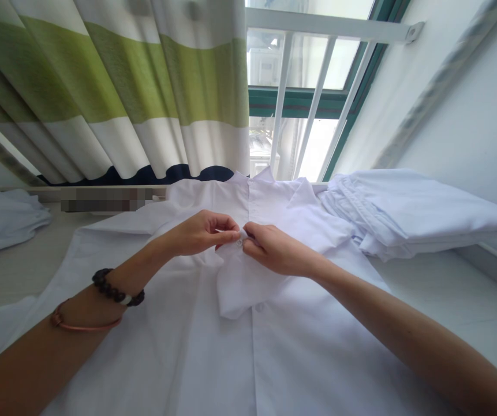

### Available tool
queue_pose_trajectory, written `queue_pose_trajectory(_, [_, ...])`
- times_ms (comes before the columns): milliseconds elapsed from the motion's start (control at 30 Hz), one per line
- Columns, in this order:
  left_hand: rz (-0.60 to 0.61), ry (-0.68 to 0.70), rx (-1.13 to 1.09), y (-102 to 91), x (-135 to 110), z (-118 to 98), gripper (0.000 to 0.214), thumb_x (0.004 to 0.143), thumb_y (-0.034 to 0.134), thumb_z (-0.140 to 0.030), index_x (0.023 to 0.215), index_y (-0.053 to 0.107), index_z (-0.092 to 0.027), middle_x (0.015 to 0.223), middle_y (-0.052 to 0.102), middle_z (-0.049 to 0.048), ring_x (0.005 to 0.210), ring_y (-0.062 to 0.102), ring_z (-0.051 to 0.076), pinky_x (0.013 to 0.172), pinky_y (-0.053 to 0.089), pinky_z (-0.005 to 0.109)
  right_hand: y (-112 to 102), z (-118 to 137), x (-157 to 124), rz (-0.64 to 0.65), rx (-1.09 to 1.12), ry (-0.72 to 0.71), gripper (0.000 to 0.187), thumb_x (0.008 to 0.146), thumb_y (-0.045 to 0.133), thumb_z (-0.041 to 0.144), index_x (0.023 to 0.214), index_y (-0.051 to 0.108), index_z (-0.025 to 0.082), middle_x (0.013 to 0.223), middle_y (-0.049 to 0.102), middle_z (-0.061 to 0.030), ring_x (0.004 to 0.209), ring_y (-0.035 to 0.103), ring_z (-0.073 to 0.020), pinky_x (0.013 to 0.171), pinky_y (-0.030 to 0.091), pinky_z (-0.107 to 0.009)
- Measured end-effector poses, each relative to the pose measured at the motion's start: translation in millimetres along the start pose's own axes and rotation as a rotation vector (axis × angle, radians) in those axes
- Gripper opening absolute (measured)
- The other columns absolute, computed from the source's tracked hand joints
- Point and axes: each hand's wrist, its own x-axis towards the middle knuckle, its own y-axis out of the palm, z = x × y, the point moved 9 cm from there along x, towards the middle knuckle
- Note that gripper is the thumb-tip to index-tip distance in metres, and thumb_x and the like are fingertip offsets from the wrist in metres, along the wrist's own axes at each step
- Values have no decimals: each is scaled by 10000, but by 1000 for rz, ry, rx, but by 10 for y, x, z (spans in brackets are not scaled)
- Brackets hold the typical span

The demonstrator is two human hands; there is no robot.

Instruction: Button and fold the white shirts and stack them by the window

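A white coat (213, 346) with a pointed collar lies spread out in front of me, its front placket running down the middle. My left hand (209, 232) pinches the fabric edge near the upper placket, thumb and forefinger pressed together. Right beside it, my right hand (274, 248) is closed on the same raised fold of cloth. A small button (239, 242) shows between the fingertips of both hands. Lower down the placket sits another button (260, 308), by a folded-over flap of fabric. The fingertips partly hide the cloth they grip.
Folded white garments (425, 208) are stacked at the right, partly under or against the coat. More white cloth (6, 214) lies at the far left. Behind stand a green-and-white curtain (127, 75) and a white window railing (317, 24).
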Motion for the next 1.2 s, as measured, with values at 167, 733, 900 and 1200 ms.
queue_pose_trajectory(167, [89, 9, -3, -4, -34, -11, 248, 830, 607, -395, 785, 644, -154, 649, 562, -19, 620, 498, 103, 598, 402, 206, 18, 7, 18, 159, 161, -68, 271, 910, 410, 326, 676, 370, 196, 632, 364, 47, 580, 351, -95, 523, 280, -244])
queue_pose_trajectory(733, [42, -31, 506, -35, -110, -232, 316, 832, 541, -488, 846, 644, -190, 784, 647, 1, 662, 567, 124, 555, 395, 193, -58, -149, 63, 19, 282, 44, 281, 867, 475, 397, 717, 522, 164, 652, 467, 29, 592, 417, -99, 513, 304, -234])
queue_pose_trajectory(900, [-7, -23, 567, 2, -100, -288, 288, 833, 529, -431, 847, 686, -189, 785, 684, 1, 672, 597, 131, 604, 412, 204, -83, -131, 49, 2, 256, 27, 240, 852, 502, 354, 733, 567, 156, 693, 552, 7, 636, 486, -112, 551, 348, -237])
queue_pose_trajectory(1200, [-42, 38, 725, 135, -93, -320, 191, 796, 486, -265, 628, 512, -179, 633, 558, -6, 573, 486, 127, 525, 306, 246, -89, 0, 23, -32, 152, -54, 145, 822, 539, 222, 726, 617, 146, 688, 631, -13, 649, 552, -120, 575, 373, -227])
